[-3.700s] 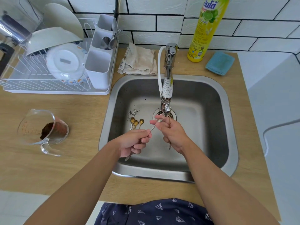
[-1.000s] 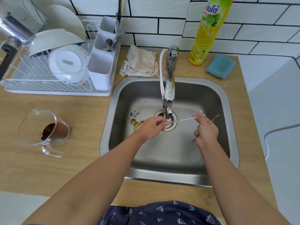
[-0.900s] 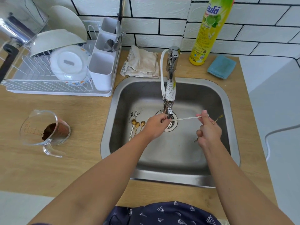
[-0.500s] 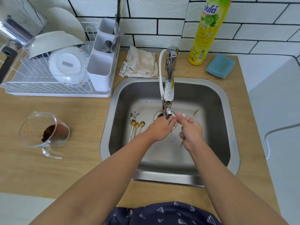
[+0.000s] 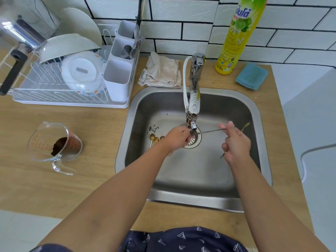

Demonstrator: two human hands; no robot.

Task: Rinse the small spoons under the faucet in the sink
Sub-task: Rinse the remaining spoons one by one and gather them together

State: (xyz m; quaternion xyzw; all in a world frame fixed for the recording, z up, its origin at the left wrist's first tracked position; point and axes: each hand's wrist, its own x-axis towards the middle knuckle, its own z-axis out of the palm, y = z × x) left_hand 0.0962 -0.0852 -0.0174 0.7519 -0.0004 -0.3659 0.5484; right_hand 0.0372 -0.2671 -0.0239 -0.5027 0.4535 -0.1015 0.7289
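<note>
head view | left hand (image 5: 177, 139) pinches bowl end of a silver spoon (image 5: 211, 131) under the faucet (image 5: 193, 113), so water may reach it | right hand (image 5: 236, 145) grasps its handle and a gold spoon (image 5: 245, 126), kept aside | other small spoons (image 5: 154, 138) wait on sink (image 5: 254, 113) floor

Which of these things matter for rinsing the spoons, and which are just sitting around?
In use: silver spoon, gold spoon, spoons in the sink, faucet, sink.
Lying about: soap bottle, cloth, sponge, measuring cup, dish rack.
</note>
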